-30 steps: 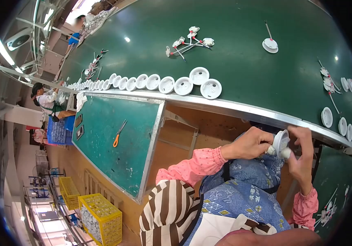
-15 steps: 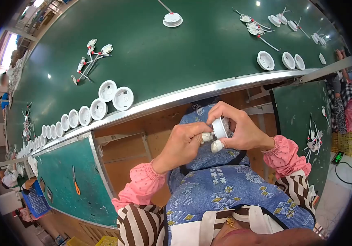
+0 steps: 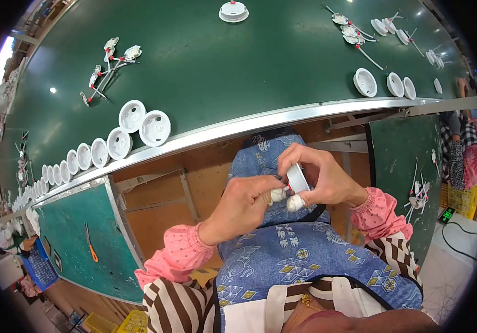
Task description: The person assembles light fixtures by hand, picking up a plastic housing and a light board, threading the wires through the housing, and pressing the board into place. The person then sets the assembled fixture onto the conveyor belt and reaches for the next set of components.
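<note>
In front of my apron, my right hand (image 3: 330,177) grips a round white plastic housing (image 3: 296,178) by its rim, fingers over the top and thumb below. The housing is tilted on edge. My left hand (image 3: 241,208) is closed beside it, thumb and forefinger pinching what looks like a cable with a red part (image 3: 287,188) at the housing's face; most of the cable is hidden by the fingers. White wrapping covers both thumb tips. On the green table, the nearest things are white round housings (image 3: 155,128) in a row along the metal edge.
Wired white parts (image 3: 105,72) lie at the table's left, more (image 3: 352,34) at the right. A white lamp body (image 3: 233,11) stands at the far middle. Orange-handled scissors (image 3: 91,244) rest on a lower green board. Metal table edging (image 3: 249,123) runs before me. Another person's arm (image 3: 456,139) shows at far right.
My hands stay together on the housing, which has turned slightly. A red part now shows between the left fingers and the housing. The camera view has shifted a little.
</note>
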Demonstrator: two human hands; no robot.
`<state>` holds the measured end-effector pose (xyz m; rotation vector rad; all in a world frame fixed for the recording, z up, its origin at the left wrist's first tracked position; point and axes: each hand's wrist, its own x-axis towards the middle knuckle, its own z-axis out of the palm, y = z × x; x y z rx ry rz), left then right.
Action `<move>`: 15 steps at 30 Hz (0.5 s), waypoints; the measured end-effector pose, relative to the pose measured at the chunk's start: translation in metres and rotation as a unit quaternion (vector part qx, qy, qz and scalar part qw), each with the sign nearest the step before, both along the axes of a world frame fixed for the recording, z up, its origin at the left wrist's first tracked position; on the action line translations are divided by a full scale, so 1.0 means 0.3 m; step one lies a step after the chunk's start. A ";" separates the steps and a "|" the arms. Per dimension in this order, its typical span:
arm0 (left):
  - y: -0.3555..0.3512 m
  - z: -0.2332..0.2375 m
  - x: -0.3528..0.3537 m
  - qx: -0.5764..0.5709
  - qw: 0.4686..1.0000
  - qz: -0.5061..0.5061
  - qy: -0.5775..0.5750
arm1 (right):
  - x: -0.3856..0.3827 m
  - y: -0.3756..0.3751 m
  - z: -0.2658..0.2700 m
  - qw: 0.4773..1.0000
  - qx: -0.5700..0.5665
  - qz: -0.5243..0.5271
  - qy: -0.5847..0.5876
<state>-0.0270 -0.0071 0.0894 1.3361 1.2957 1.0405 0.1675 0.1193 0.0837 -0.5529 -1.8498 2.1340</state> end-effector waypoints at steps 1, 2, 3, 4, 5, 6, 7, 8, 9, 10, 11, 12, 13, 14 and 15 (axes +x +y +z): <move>0.006 -0.008 -0.003 0.018 1.000 -0.003 0.008 | 0.002 -0.001 -0.002 1.000 -0.026 0.005 -0.014; 0.017 -0.021 -0.012 0.036 0.999 -0.006 0.018 | 0.004 -0.004 -0.006 0.998 -0.052 0.009 -0.025; 0.030 -0.034 -0.023 0.058 0.998 -0.010 0.031 | -0.001 0.000 -0.010 0.997 -0.073 0.014 -0.034; 0.036 -0.050 -0.029 0.073 0.997 -0.002 0.035 | -0.006 0.000 -0.029 0.995 -0.094 0.006 -0.032; 0.038 -0.072 -0.028 0.086 0.996 0.004 0.036 | -0.007 -0.010 -0.060 0.992 -0.118 -0.004 -0.033; 0.036 -0.093 -0.025 0.098 0.994 0.011 0.036 | -0.009 -0.018 -0.073 0.989 -0.143 -0.014 -0.034; 0.027 -0.110 -0.021 0.081 0.996 0.017 0.024 | -0.008 -0.023 -0.074 0.993 -0.111 -0.019 -0.047; 0.019 -0.123 -0.019 0.063 0.998 0.023 0.014 | -0.015 -0.022 -0.067 0.995 -0.078 -0.024 -0.058; 0.013 -0.126 -0.021 0.046 0.999 0.027 0.006 | -0.025 -0.024 -0.057 0.996 -0.045 -0.031 -0.067; 0.010 -0.122 -0.029 0.055 0.998 0.018 0.026 | -0.034 -0.028 -0.032 0.996 0.033 -0.034 -0.081; 0.008 -0.116 -0.042 0.064 0.997 0.008 0.047 | -0.040 -0.032 -0.031 0.990 0.117 -0.035 -0.075; 0.007 -0.110 -0.055 0.074 0.995 -0.001 0.068 | -0.044 -0.033 -0.028 0.976 0.201 -0.036 -0.070; 0.007 -0.103 -0.068 0.101 0.990 0.006 0.102 | -0.048 -0.037 -0.025 0.956 0.284 -0.036 -0.066; 0.008 -0.094 -0.084 0.128 0.982 0.013 0.137 | -0.056 -0.044 -0.013 0.943 0.322 -0.040 -0.066; 0.006 -0.082 -0.094 0.154 0.973 0.022 0.171 | -0.069 -0.053 0.005 0.930 0.360 -0.043 -0.066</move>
